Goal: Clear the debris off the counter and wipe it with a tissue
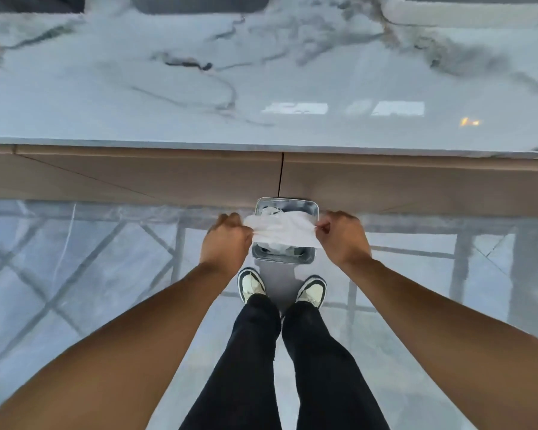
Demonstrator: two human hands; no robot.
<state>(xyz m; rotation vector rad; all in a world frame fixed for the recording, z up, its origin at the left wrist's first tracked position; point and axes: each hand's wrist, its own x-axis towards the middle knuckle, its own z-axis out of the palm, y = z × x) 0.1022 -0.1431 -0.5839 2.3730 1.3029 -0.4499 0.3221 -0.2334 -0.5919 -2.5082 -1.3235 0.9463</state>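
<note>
Head view: both hands over the bin (314, 209).
Left hand (227, 237): pinches tissue (281, 229) end.
Right hand (343, 235): pinches other end.
Advice: release squarely above bin.

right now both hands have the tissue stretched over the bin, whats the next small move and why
Probably let go with both hands so the tissue drops. It hangs pinched between the left hand and right hand directly over the open bin on the floor, which already holds crumpled paper, and the counter in view shows no debris.
</note>
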